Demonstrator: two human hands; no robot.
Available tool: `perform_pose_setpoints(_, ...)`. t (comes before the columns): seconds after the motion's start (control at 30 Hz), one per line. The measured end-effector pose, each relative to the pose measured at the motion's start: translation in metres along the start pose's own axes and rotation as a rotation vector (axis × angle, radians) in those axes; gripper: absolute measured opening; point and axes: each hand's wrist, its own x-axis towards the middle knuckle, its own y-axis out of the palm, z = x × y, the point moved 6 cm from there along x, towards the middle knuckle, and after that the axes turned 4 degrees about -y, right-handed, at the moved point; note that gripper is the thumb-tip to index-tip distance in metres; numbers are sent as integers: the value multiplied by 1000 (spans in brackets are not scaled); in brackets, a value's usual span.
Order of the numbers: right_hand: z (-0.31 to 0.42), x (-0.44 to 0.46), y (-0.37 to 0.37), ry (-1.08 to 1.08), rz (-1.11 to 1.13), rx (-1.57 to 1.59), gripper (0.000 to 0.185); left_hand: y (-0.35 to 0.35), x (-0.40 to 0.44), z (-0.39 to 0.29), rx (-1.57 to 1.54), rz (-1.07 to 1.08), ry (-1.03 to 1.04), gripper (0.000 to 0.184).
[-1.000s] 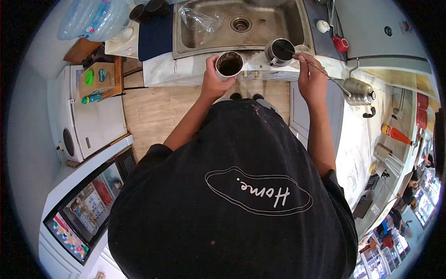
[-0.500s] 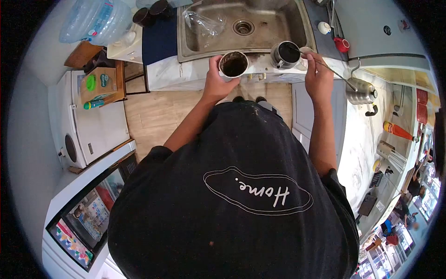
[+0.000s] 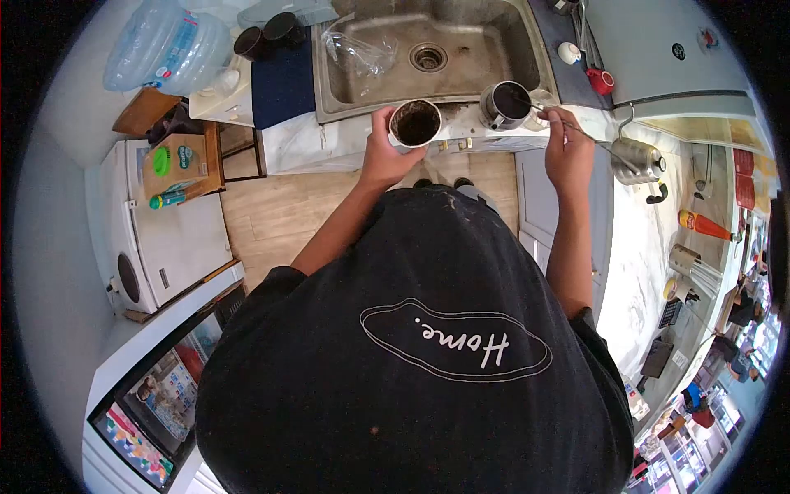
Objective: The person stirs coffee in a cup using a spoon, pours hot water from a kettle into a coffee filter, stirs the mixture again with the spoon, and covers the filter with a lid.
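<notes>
My left hand [image 3: 391,155] is wrapped round a white cup [image 3: 415,123] with dark residue inside, held in front of the sink's near edge. My right hand [image 3: 569,152] pinches a long thin metal spoon [image 3: 601,146]. One end of the spoon reaches into a metal cup [image 3: 496,118] of dark contents, which stands at the sink's front edge. Just right of that cup is a clear glass [image 3: 541,105], partly behind my fingers. What the metal cup holds is too dark to make out.
A steel sink [image 3: 362,100] with a clear plastic bag [image 3: 362,56] lies ahead. Two dark cups [image 3: 284,30] stand at its left. At the right are a metal kettle [image 3: 635,161], a red cup [image 3: 601,81] and a sauce bottle [image 3: 704,225]. People appear at the far right.
The view has shifted slightly. My right hand has moved a little right and lower, the spoon still in the metal cup. My left hand still holds the white cup.
</notes>
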Motion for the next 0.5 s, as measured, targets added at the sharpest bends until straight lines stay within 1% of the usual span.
perform_pose_setpoints(0.07,6,0,5,-54,37,-16,20,0,1,2,-2,7,-10,81)
perform_pose_setpoints(0.17,7,5,9,-59,16,-16,19,0,0,6,-15,23,-30,81)
perform_pose_setpoints(0.27,-1,4,0,66,30,-93,23,-3,1,3,-4,18,-16,81)
perform_pose_setpoints(0.37,0,-4,0,-56,-12,-11,21,-5,1,3,11,-1,-10,80)
perform_pose_setpoints(0.5,7,4,11,-89,28,-48,18,-2,4,8,15,6,-16,80)
